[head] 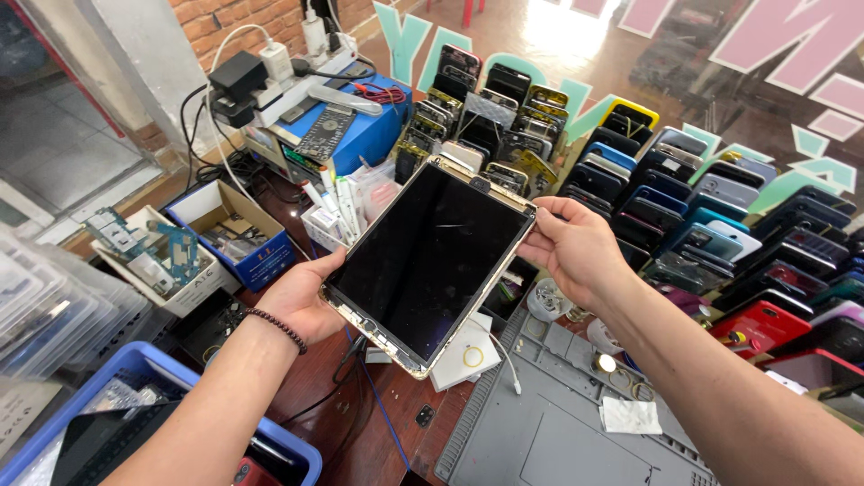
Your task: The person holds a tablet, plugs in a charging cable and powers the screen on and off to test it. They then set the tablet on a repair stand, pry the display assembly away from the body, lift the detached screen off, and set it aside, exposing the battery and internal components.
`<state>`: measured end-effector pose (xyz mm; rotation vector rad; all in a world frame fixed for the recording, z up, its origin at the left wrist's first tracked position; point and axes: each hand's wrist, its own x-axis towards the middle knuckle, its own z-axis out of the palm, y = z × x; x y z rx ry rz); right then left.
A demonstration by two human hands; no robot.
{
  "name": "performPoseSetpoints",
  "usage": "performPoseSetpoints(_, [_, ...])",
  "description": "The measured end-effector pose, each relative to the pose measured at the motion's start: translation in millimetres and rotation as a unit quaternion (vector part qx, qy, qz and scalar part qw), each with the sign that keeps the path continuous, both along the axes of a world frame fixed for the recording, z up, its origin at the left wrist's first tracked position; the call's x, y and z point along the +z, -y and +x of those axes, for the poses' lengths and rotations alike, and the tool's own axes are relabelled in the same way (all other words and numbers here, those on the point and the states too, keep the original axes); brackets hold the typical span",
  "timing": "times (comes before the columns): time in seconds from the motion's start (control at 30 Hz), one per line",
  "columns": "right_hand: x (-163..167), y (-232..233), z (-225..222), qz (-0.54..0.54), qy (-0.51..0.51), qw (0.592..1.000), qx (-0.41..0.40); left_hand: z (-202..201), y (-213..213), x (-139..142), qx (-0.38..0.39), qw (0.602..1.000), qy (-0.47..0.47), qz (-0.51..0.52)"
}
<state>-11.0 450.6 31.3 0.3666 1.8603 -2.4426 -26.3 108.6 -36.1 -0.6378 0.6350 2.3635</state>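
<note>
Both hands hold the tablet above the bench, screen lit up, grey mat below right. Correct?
Not quite: the tablet screen is dark, not lit. The head view shows the left hand and right hand holding it by opposite edges above the bench, grey mat below right.

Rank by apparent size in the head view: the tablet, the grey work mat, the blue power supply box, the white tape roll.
1. Grey work mat, though cut off by the frame edge.
2. Tablet, held nearest the camera by the left hand and right hand, so enlarged.
3. Blue power supply box.
4. White tape roll.
</note>
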Motion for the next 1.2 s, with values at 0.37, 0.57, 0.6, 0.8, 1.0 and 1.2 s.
performPoseSetpoints(0.37, [-4, 36, -25, 0.046, 0.032, 0.998, 0.006, 6, 36, -6, 0.045, 0.997, 0.016, 0.059])
performPoseSetpoints(0.57, [2, 66, -28, 0.073, 0.032, 0.997, 0.025, 15, 65, -2, 0.046, 0.998, 0.003, 0.042])
performPoseSetpoints(0.6, [4, 68, -28, 0.080, 0.021, 0.996, 0.033, 17, 68, -1, 0.047, 0.998, 0.005, 0.030])
performPoseSetpoints(0.8, [9, 77, -26, 0.087, 0.026, 0.996, 0.018, 19, 74, -4, 0.034, 0.997, -0.033, 0.055])
performPoseSetpoints(1.0, [12, 78, -24, 0.070, 0.013, 0.997, 0.022, 24, 63, -13, 0.072, 0.996, 0.006, 0.049])
performPoseSetpoints(1.2, [21, 75, -19, 0.113, 0.002, 0.993, 0.035, 28, 52, -23, 0.072, 0.996, -0.033, 0.052])
